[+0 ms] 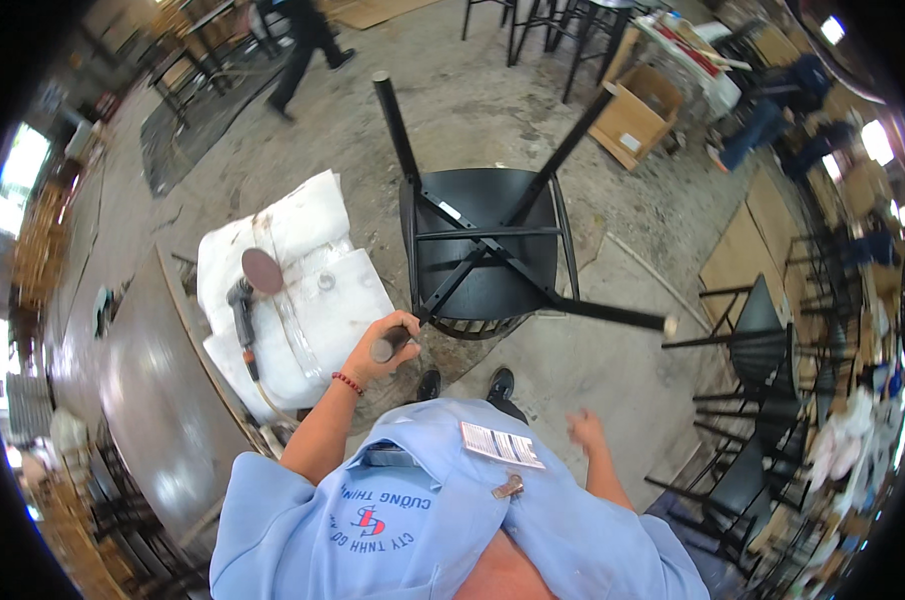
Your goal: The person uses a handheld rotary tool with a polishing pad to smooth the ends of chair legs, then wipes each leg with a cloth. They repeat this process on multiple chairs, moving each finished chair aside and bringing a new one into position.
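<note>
A black chair is in front of me with its legs pointing up and outward. The underside of its seat shows, with crossed braces beneath; part of a slatted back appears at the near edge. My left hand is closed round the near left leg, close to its bare end. Nearer my body, my right hand hangs apart from the chair, smeared by motion, so its fingers are unclear. To the left, a disc sander with a reddish-brown disc rests on white padding.
A long brown board lies left of the padding. Several black chairs crowd the right side. Beyond the upturned chair stands an open cardboard box. One person is at the far left, another at the far right.
</note>
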`<state>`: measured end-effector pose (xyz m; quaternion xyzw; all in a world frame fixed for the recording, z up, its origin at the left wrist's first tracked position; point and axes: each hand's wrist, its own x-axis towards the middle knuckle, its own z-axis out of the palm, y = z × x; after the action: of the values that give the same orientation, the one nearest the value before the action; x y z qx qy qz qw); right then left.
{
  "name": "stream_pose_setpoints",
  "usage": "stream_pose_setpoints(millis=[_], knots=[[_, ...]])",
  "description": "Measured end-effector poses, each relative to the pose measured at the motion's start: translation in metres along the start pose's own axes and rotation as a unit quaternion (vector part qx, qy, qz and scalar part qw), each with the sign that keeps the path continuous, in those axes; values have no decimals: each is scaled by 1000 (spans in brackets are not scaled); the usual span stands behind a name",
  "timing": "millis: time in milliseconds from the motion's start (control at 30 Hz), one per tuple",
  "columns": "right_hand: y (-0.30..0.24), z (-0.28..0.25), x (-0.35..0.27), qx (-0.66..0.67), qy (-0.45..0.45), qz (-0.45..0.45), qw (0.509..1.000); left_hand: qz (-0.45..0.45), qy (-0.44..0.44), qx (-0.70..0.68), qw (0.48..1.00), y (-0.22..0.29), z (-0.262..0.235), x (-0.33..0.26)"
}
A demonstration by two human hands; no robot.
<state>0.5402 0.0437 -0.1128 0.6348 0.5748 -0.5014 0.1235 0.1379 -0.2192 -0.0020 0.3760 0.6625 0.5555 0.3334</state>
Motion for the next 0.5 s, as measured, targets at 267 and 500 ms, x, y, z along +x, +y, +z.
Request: stream_pose_setpoints(millis=[267, 500], knots=[[-168, -55, 50, 219, 25, -279, 934, -47, 173, 9, 984, -7, 51, -25], [-202, -85, 53, 215, -2, -288, 933, -63, 148, 11, 987, -1, 69, -20]])
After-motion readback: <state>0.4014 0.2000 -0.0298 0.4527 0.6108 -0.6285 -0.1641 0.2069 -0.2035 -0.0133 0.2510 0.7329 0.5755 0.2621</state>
